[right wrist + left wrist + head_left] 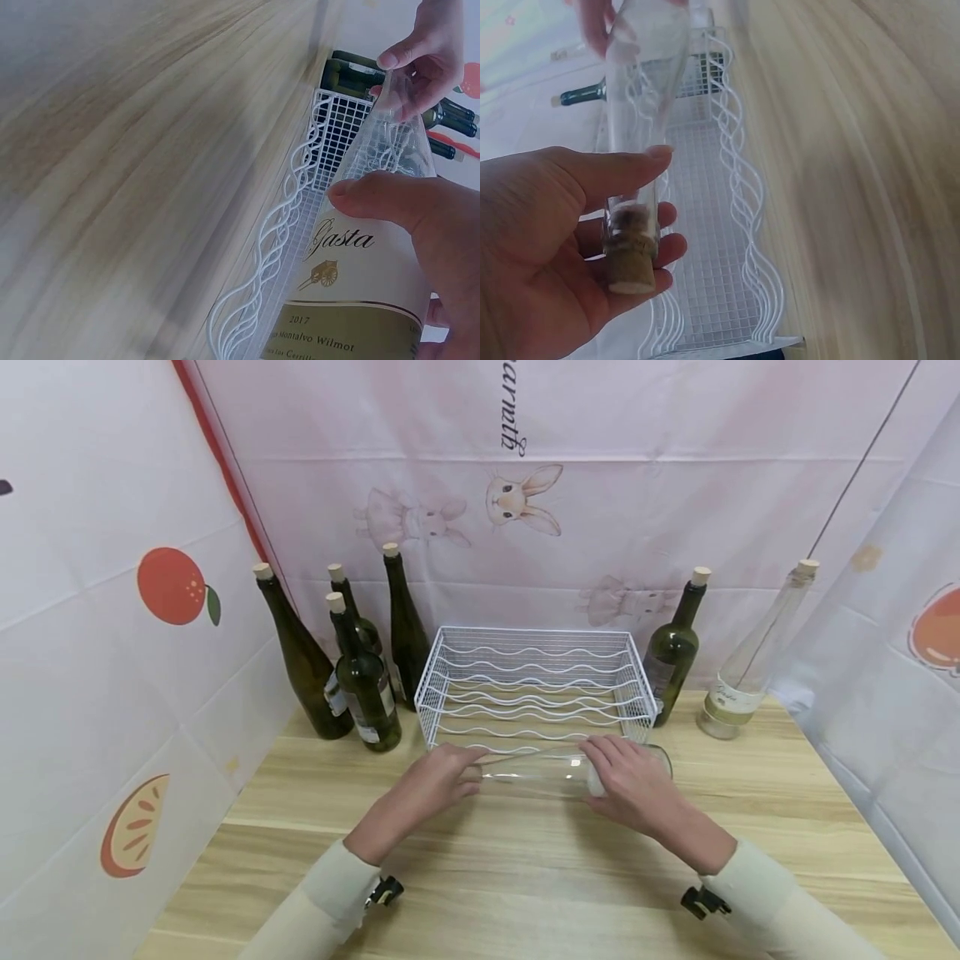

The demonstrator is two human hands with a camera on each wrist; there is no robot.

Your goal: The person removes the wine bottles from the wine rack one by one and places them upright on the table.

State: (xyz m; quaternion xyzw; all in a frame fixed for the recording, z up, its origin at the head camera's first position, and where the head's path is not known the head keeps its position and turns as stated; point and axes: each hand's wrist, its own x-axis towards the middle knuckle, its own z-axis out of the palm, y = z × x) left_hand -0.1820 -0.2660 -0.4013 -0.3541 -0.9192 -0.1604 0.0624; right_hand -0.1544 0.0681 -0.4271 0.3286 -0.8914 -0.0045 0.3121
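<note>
A clear glass wine bottle (536,768) lies sideways in both hands, in front of a white wire rack (528,668). My left hand (442,774) grips its neck, where a cork (631,266) plugs the mouth. Around the labelled body wraps my right hand (633,781), its thumb across the white and olive label (367,277). In the left wrist view the thumb and fingers close round the neck just above the cork. The rack has wavy wire rows, and no bottle is seen lying in them.
Green corked bottles stand left of the rack, among them a tall one (300,660) and a shorter one (366,681). On the right are a green bottle (672,652) and a clear bottle (742,668). A printed curtain (600,410) hangs behind the wooden table (517,893).
</note>
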